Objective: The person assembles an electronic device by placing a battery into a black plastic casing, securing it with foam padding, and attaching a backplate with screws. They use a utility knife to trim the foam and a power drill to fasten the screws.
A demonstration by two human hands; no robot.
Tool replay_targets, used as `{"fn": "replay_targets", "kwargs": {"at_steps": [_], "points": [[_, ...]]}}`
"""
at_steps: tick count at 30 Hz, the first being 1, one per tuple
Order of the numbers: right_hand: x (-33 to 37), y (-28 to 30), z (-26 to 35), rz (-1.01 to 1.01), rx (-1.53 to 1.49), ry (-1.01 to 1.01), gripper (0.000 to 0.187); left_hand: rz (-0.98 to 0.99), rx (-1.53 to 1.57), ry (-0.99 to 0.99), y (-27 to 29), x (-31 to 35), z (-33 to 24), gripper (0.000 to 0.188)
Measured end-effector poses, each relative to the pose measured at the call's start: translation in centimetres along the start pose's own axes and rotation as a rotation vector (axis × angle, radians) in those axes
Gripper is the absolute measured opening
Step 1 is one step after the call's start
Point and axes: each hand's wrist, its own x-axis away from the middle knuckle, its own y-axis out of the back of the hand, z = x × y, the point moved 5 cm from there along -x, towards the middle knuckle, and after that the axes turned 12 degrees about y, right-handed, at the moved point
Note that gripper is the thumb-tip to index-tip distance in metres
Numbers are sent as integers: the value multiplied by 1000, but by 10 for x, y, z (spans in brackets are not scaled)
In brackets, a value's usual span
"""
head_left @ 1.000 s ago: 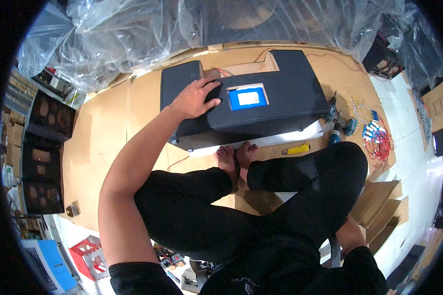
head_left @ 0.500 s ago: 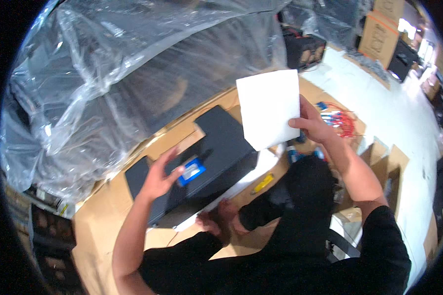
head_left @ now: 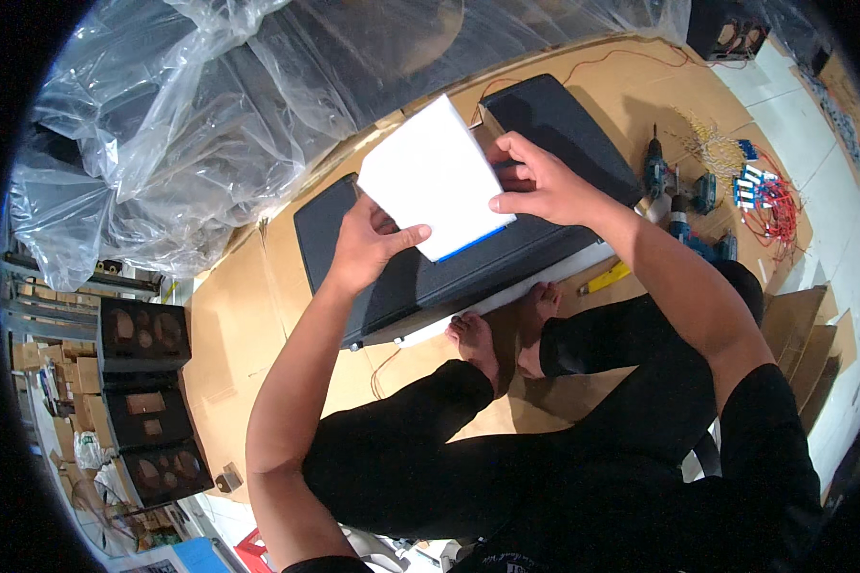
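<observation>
A white rectangular pad (head_left: 430,177), soft-looking and fairly thick, is held between my two hands over a long black box (head_left: 449,282). My left hand (head_left: 371,241) grips its lower left side, thumb on top and fingers partly hidden behind. At the right edge, my right hand (head_left: 549,186) pinches the pad with the thumb, its other fingers bent by the edge. A flat blue piece (head_left: 473,244) shows as a strip under the pad's lower edge; the rest is covered. The box has a notch in its far side and lies on cardboard before my bare feet.
Right of the box lie a drill (head_left: 655,170), more power tools (head_left: 699,229), a bundle of red wires (head_left: 772,215) and a yellow cutter knife (head_left: 604,278). Clear plastic sheeting (head_left: 210,143) hangs beyond. Black cabinets with cut-outs (head_left: 143,334) stand left; cardboard pieces (head_left: 803,334) stand right.
The white pad has come left and over the box, covering most of the blue piece. My left hand has taken hold of it too. The view has shifted, showing more tools and cabinets.
</observation>
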Motion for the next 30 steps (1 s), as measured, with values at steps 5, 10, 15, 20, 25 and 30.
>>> {"fn": "replay_targets", "kwargs": {"at_steps": [5, 10, 15, 20, 25, 30], "points": [[-2, 0, -14, 63, 183, 107, 61, -43, 34, -108, 5, -9, 25, 73], [1, 8, -24, 110, 230, 165, 60, -26, -6, -60, -5, -13, 30, 64], [-1, 13, -30, 190, 248, 218, 59, -64, -315, -46, 4, -7, 23, 60], [0, 11, -35, 140, 429, 214, 48, -119, -399, -88, 8, -5, 17, 64], [1, 12, -35, 107, 390, 211, 47, -54, -576, -32, 12, -13, 16, 55], [0, 2, -36, 90, 483, 221, 49, -94, -614, -20, 5, -4, 3, 49]]}}
